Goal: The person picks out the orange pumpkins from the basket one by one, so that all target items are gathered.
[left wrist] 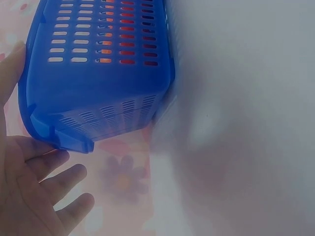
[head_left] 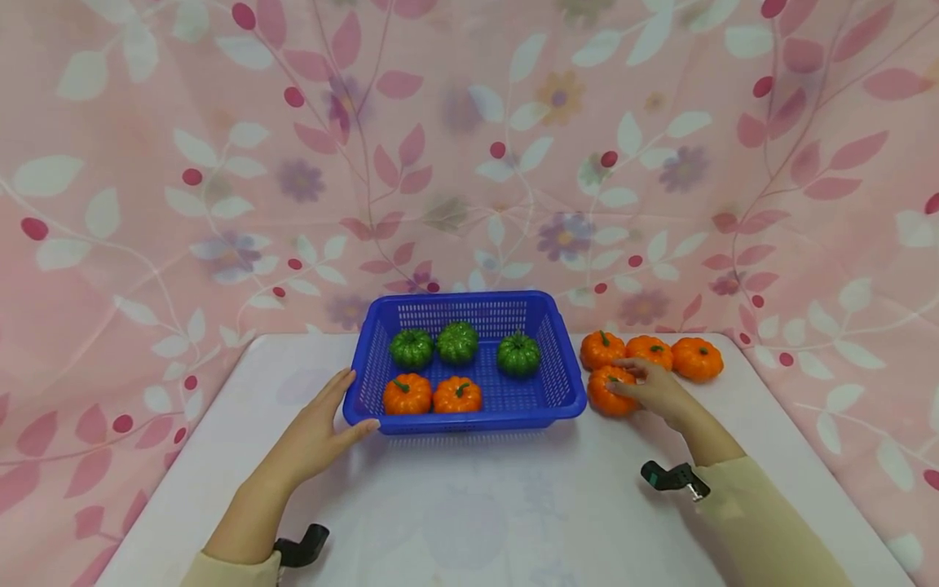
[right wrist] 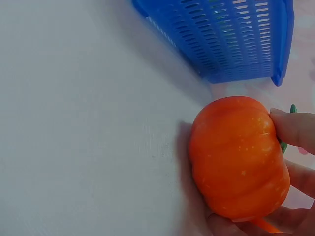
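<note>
A blue plastic basket (head_left: 469, 422) stands in the middle of the table, with three green pumpkins along its back and right and two orange pumpkins at its front left. My left hand (head_left: 311, 436) touches the basket's left rim, its fingers fairly straight and spread in the left wrist view. To the right of the basket, my right hand (head_left: 655, 391) grips a small orange pumpkin (right wrist: 238, 157), thumb on one side and fingers on the other. That pumpkin is the nearest of the orange group; the right wrist view shows it at the table surface.
Behind the gripped pumpkin, three more orange pumpkins, one of them at the right end (head_left: 697, 359), sit along the table's back edge. A white cloth covers the table (head_left: 469, 505). A pink floral curtain (head_left: 469, 147) hangs directly behind it.
</note>
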